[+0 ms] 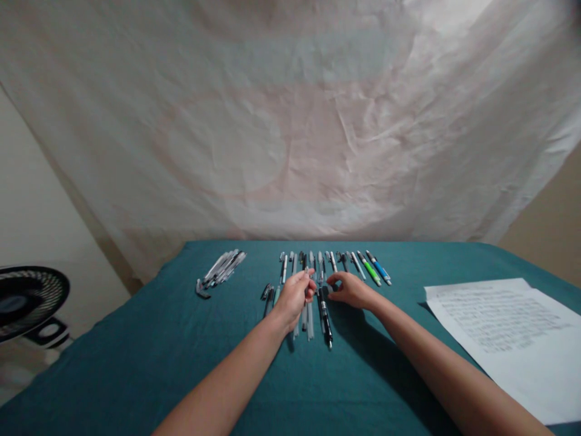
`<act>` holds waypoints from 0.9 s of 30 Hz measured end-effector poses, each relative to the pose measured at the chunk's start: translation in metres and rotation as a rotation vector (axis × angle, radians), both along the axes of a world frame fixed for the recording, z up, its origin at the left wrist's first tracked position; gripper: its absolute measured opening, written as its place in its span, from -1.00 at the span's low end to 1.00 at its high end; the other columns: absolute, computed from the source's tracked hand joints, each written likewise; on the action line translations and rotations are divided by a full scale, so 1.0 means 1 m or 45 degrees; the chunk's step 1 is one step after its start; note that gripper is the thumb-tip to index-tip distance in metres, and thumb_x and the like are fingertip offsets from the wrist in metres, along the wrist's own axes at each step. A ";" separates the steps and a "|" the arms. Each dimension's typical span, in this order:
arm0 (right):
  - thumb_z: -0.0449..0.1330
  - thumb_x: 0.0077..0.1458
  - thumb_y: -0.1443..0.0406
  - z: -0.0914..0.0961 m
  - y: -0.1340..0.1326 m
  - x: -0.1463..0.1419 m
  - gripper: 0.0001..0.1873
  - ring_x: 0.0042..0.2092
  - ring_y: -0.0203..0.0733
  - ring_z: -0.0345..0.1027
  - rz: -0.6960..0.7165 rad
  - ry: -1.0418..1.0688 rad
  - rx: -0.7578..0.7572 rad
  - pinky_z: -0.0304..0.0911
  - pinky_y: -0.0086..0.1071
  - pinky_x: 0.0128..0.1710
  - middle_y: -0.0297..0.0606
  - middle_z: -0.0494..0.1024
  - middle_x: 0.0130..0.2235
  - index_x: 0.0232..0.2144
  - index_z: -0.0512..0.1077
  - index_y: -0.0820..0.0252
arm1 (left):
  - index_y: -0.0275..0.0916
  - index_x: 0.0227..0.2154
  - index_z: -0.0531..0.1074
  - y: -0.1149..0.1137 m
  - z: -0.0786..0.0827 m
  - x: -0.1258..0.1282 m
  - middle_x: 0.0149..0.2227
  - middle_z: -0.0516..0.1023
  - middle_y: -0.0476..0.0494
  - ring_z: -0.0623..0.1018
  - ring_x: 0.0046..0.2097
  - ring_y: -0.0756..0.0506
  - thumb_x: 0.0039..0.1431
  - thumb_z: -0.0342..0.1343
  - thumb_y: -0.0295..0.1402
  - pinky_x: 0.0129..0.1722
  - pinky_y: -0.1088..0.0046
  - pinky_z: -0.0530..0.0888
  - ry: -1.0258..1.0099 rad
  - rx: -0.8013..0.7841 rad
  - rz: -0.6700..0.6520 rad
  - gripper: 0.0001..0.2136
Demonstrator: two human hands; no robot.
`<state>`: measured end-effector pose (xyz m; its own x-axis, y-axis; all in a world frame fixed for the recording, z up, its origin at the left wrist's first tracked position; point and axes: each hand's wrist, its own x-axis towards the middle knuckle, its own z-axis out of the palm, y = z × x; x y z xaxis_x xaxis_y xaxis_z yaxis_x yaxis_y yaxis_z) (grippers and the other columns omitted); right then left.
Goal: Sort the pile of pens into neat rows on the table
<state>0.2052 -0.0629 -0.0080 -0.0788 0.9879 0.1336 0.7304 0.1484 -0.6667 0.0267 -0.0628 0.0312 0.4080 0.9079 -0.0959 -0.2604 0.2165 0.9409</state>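
Note:
A row of several pens [358, 264] lies side by side on a teal cloth-covered table [136, 363]. My left hand [295, 295] rests over the middle of the row with its fingers curled, pinching a thin pen I can barely make out. My right hand [351, 290] lies just to the right of it, fingers bent down onto the top of a black pen [325, 315]. A green pen [371, 270] and a blue pen [379, 267] sit at the row's right end. What each hand grips is small and partly hidden.
A separate bunch of white pens [221, 269] lies at the back left of the table. Written sheets of paper [503, 327] lie at the right edge. A black fan [27, 300] stands off the table's left side. A wrinkled white sheet [290, 121] hangs behind.

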 end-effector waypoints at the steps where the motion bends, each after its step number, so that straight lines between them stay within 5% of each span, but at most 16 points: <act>1: 0.22 -0.29 0.30 -0.001 0.000 -0.001 -0.66 -0.42 -0.26 0.30 -0.007 -0.013 0.009 0.13 -0.46 -0.42 -0.28 0.48 -0.37 -0.32 0.42 0.21 | -0.35 -0.14 0.26 0.000 0.000 0.000 -0.55 0.26 0.02 0.22 -0.58 0.13 0.01 -0.02 -0.29 -0.63 0.62 0.07 0.002 -0.004 0.004 -0.65; 11: 0.20 -0.23 0.24 0.003 0.000 -0.007 -0.70 -0.41 -0.27 0.30 -0.071 -0.070 0.090 0.12 -0.47 -0.43 -0.24 0.47 -0.37 -0.34 0.42 0.23 | -0.31 -0.26 0.28 0.000 -0.002 0.002 -0.56 0.31 0.02 0.26 -0.59 0.13 0.02 -0.02 -0.30 -0.61 0.61 0.11 0.026 0.029 0.036 -0.76; 20: -0.03 -0.01 0.02 0.042 -0.016 -0.034 -0.56 -0.52 -0.37 0.21 0.081 0.779 -0.022 0.10 -0.51 -0.58 -0.28 0.40 -0.49 -0.45 0.37 0.31 | -0.33 -0.38 0.27 -0.006 -0.003 0.007 -0.49 0.41 -0.07 0.31 -0.56 0.12 0.01 0.01 -0.30 -0.58 0.61 0.16 0.048 0.136 0.000 -0.82; 24: 0.01 -0.05 0.01 0.046 -0.021 -0.039 -0.56 -0.52 -0.39 0.19 0.133 0.904 -0.083 0.09 -0.53 -0.59 -0.30 0.38 -0.51 -0.46 0.37 0.30 | -0.33 -0.33 0.29 -0.004 0.002 0.006 -0.49 0.42 -0.06 0.32 -0.55 0.12 0.01 0.02 -0.33 -0.56 0.62 0.19 -0.090 0.127 -0.012 -0.82; 27: 0.00 -0.05 -0.01 0.046 -0.024 -0.040 -0.54 -0.54 -0.41 0.19 0.199 0.887 -0.210 0.07 -0.53 -0.61 -0.26 0.42 -0.44 -0.44 0.37 0.30 | -0.30 -0.27 0.29 0.004 0.010 -0.001 -0.44 0.42 -0.04 0.36 -0.50 0.13 0.02 0.02 -0.38 -0.48 0.63 0.26 -0.320 0.113 0.144 -0.81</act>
<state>0.1649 -0.0866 0.0382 -0.1718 0.9836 0.0544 0.1070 0.0736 -0.9915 0.0258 -0.0585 0.0417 0.3045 0.9494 0.0776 -0.5059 0.0921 0.8577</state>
